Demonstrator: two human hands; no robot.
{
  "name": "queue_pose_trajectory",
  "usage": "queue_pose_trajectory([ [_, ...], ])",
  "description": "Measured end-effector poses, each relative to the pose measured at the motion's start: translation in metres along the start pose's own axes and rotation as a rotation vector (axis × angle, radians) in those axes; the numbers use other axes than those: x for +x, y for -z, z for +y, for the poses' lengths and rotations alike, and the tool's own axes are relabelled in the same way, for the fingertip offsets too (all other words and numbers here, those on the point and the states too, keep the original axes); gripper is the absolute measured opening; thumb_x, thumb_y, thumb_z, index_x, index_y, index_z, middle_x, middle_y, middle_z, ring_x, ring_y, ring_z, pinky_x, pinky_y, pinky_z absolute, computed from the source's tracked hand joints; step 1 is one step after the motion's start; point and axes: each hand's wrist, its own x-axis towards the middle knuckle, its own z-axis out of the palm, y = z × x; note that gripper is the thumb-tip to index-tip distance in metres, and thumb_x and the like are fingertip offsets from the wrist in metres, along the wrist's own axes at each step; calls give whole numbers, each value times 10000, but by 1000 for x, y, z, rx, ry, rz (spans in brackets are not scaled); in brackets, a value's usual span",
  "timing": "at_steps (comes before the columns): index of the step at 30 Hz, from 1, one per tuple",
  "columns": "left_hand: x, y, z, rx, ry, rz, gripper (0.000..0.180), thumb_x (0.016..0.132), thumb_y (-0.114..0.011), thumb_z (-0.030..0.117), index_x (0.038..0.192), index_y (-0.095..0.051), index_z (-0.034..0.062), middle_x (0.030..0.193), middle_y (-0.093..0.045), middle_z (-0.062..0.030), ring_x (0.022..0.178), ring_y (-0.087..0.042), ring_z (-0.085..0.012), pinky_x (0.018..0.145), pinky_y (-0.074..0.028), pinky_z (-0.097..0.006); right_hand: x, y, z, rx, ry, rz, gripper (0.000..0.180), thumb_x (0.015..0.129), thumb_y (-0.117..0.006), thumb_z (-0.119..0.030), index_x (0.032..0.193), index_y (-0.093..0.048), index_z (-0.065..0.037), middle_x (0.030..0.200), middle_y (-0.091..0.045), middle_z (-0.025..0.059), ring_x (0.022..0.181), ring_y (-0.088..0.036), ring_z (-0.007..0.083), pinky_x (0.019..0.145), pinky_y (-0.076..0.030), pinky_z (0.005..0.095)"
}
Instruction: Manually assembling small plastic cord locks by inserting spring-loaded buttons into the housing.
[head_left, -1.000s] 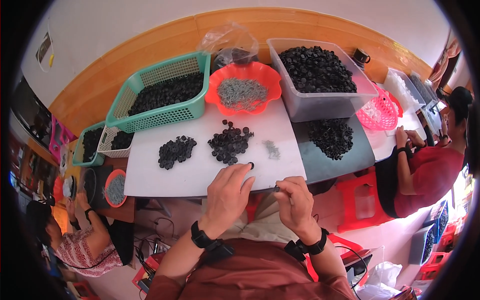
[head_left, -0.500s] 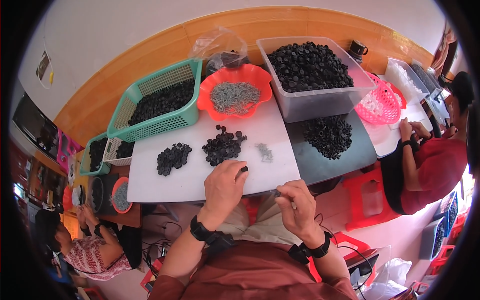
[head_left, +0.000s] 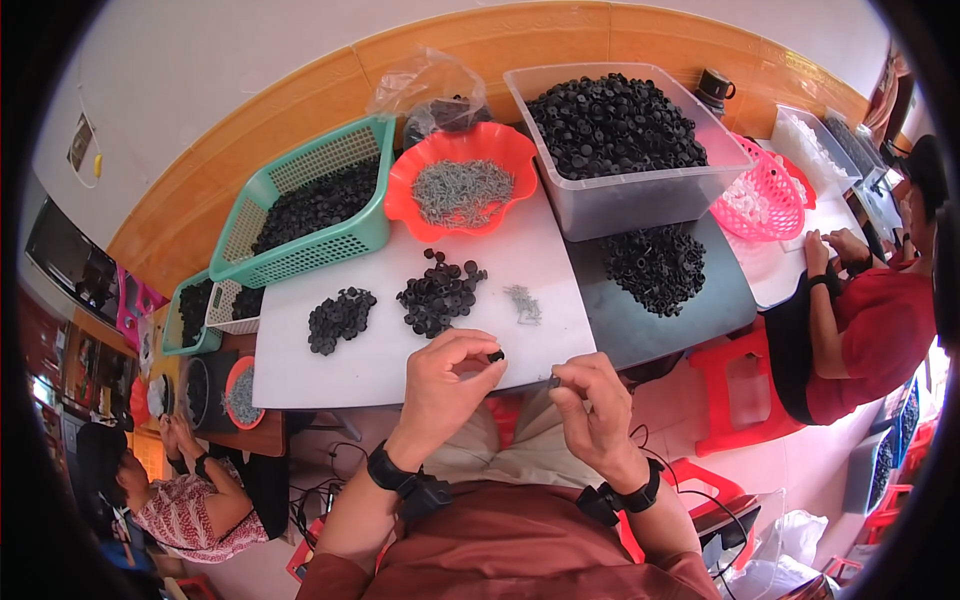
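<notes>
Between the thumb and forefinger of my left hand is a small black plastic part, over the table's front edge. My right hand is closed in a pinch on a tiny greyish piece, too small to name. The two hands are a short gap apart. Beyond them on the white table top lie a heap of black round caps, a smaller heap of black parts to the left, and a little pile of metal screws or pins to the right.
A red scalloped bowl of metal pieces stands behind the heaps, between a green basket and a clear bin of black parts. More black parts lie on the dark board. Co-workers sit left and right.
My left hand has turned, with the thumb now showing, and the black part has shifted slightly right and down. My right hand stays almost in place, still pinching.
</notes>
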Motion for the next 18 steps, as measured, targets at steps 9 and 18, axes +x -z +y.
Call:
queue_pose_trajectory([
  [9, -7, 4, -6, -348, 229, -101, 229, 860, -746, -81, 1081, -708, -29, 1046, -722, -81, 900, -682, -95, 801, -580, -245, 2, -5, -2, 14, -46, -25, 210, 931, -714, -41, 1120, -632, -4, 960, -637, 127, 697, -626, 184, 588, -518, 284],
  [18, -13, 12, 0, -650, 362, -173, 257, 991, -656, 71, 1209, -661, -63, 1163, -709, -162, 951, -719, -169, 879, -609, -301, 3, -12, -1, 32, -49, -35, 226, 926, -724, -48, 1130, -638, -6, 972, -644, 132, 728, -637, 196, 597, -526, 292],
])
